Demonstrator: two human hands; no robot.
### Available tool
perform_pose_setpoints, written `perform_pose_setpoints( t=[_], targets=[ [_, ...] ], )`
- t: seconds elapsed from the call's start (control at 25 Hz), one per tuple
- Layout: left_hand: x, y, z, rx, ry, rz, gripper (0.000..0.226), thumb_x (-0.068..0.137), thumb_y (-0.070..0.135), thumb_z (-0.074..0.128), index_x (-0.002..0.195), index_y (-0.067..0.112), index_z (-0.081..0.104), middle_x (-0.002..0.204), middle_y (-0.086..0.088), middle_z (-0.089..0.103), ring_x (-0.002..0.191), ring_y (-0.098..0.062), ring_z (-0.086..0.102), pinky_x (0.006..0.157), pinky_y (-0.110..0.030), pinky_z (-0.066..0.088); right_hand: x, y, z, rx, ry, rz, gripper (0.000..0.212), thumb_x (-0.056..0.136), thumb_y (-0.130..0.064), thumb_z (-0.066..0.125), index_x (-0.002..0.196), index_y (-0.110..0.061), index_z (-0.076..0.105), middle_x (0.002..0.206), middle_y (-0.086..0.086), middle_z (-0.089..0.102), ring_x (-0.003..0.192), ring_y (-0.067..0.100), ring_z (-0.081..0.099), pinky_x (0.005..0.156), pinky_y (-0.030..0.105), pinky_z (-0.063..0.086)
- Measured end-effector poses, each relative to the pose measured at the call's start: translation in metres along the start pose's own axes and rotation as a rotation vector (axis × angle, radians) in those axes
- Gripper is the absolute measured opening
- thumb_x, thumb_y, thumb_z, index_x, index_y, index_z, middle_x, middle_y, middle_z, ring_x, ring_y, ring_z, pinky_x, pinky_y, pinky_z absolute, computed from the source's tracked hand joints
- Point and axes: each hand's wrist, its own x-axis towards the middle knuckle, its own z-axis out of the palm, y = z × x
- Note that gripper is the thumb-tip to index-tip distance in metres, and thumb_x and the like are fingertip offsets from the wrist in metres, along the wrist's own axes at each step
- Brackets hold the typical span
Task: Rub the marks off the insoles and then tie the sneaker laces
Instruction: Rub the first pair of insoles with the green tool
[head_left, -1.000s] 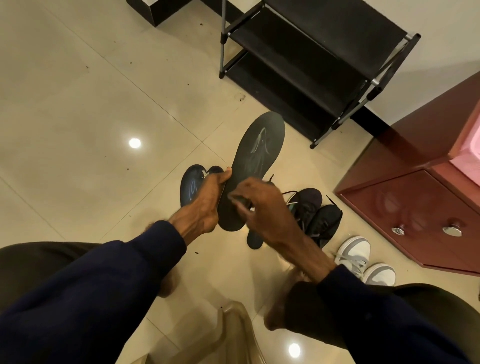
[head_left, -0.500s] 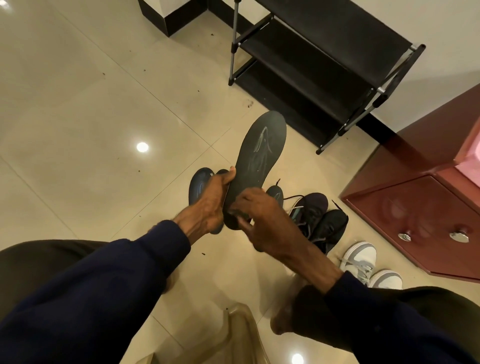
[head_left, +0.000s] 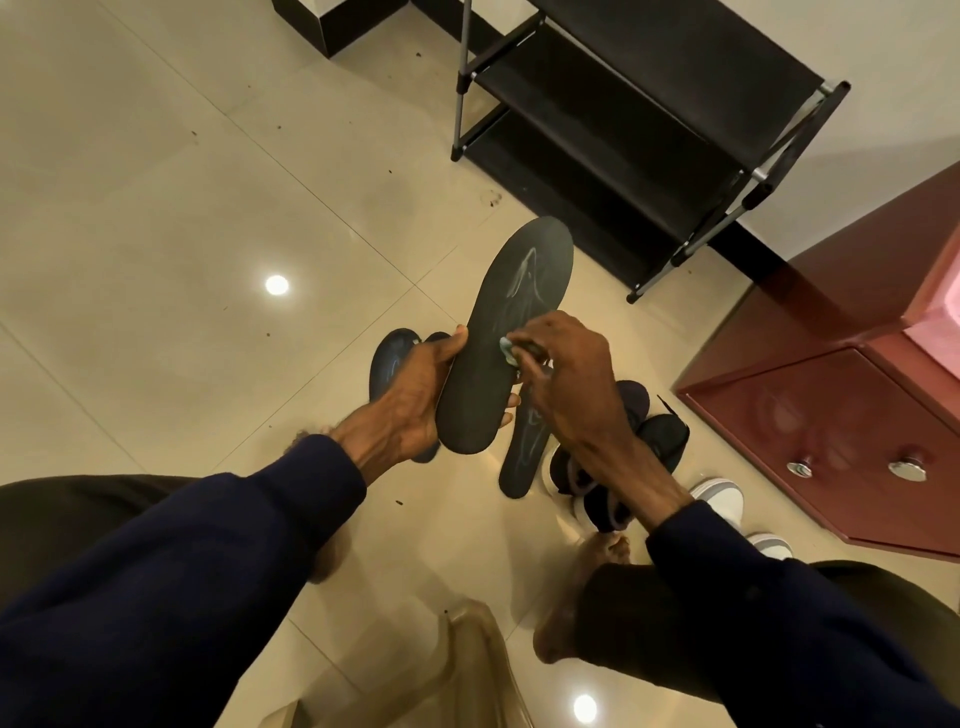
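Note:
My left hand (head_left: 410, 400) grips the heel end of a dark insole (head_left: 498, 332) held upright in the air; pale scribble marks show near its toe. My right hand (head_left: 566, 379) pinches a small pale eraser (head_left: 506, 349) against the insole's middle. A second dark insole (head_left: 527, 447) with faint marks lies on the floor below my right hand. A third dark insole (head_left: 389, 358) lies on the floor behind my left hand. A pair of black sneakers (head_left: 654, 436) with loose laces sits on the floor, partly hidden by my right wrist.
A black shoe rack (head_left: 649, 119) stands against the wall ahead. A dark red cabinet (head_left: 831, 431) with metal knobs is at the right. White sneakers (head_left: 722, 499) sit beside the black pair. A translucent plastic chair edge (head_left: 467, 665) and my bare foot (head_left: 582, 597) are below on the beige tiled floor (head_left: 182, 234).
My right hand has moved up from the insole's heel to its middle, and the pale eraser now shows at its fingertips. The left hand keeps its hold.

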Motion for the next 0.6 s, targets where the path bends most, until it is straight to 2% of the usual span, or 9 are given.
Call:
perform_pose_setpoints(
  t=[0.12, 0.24, 0.36, 0.44, 0.52, 0.6],
  targets=[
    [0.002, 0.002, 0.001, -0.002, 0.007, 0.066, 0.046, 0.106, 0.042, 0.047, 0.091, 0.017, 0.082, 0.100, -0.012, 0.075, 0.083, -0.027, 0.072, 0.086, -0.047, 0.057, -0.013, -0.022, 0.010, -0.075, 0.039, -0.041, 0.024, 0.092, -0.011, 0.074, 0.114, -0.003, 0.074, 0.106, 0.014, 0.068, 0.099, 0.028, 0.062, 0.085, 0.036, 0.056],
    [0.004, 0.001, -0.001, 0.016, 0.043, 0.107, 0.040, 0.104, 0.044, 0.050, 0.108, 0.014, 0.076, 0.110, -0.014, 0.072, 0.092, -0.029, 0.069, 0.091, -0.047, 0.055, -0.020, -0.032, 0.016, -0.057, 0.011, -0.112, 0.023, 0.086, -0.004, 0.078, 0.109, 0.000, 0.075, 0.101, 0.017, 0.067, 0.094, 0.032, 0.064, 0.078, 0.037, 0.058],
    [0.005, 0.000, -0.003, 0.021, 0.052, 0.084, 0.048, 0.103, 0.047, 0.052, 0.126, 0.008, 0.068, 0.124, -0.018, 0.070, 0.105, -0.036, 0.068, 0.096, -0.047, 0.055, -0.027, -0.040, 0.010, 0.043, -0.186, -0.198, 0.021, 0.086, -0.005, 0.078, 0.107, -0.006, 0.078, 0.102, 0.010, 0.070, 0.095, 0.024, 0.065, 0.080, 0.031, 0.056],
    [0.004, 0.001, -0.001, 0.007, 0.050, 0.084, 0.051, 0.102, 0.048, 0.053, 0.130, 0.008, 0.066, 0.130, -0.021, 0.067, 0.105, -0.037, 0.067, 0.093, -0.048, 0.055, -0.018, -0.030, 0.002, -0.005, -0.194, -0.225, 0.019, 0.089, -0.008, 0.076, 0.108, -0.010, 0.079, 0.102, 0.007, 0.071, 0.096, 0.022, 0.063, 0.081, 0.031, 0.055],
    [0.002, 0.001, 0.004, 0.005, 0.023, 0.053, 0.049, 0.102, 0.049, 0.051, 0.117, 0.008, 0.074, 0.120, -0.022, 0.070, 0.095, -0.036, 0.068, 0.087, -0.050, 0.056, 0.000, -0.013, -0.005, -0.040, -0.027, -0.139, 0.018, 0.092, -0.011, 0.074, 0.109, -0.009, 0.078, 0.102, 0.008, 0.072, 0.096, 0.023, 0.063, 0.081, 0.038, 0.056],
    [0.000, 0.000, 0.008, 0.001, 0.014, 0.031, 0.050, 0.103, 0.048, 0.049, 0.092, 0.012, 0.082, 0.102, -0.018, 0.074, 0.083, -0.032, 0.070, 0.084, -0.048, 0.055, 0.006, -0.010, -0.004, -0.036, 0.082, -0.034, 0.018, 0.094, -0.012, 0.072, 0.111, -0.005, 0.076, 0.104, 0.011, 0.070, 0.097, 0.024, 0.062, 0.081, 0.041, 0.056]
  ],
)
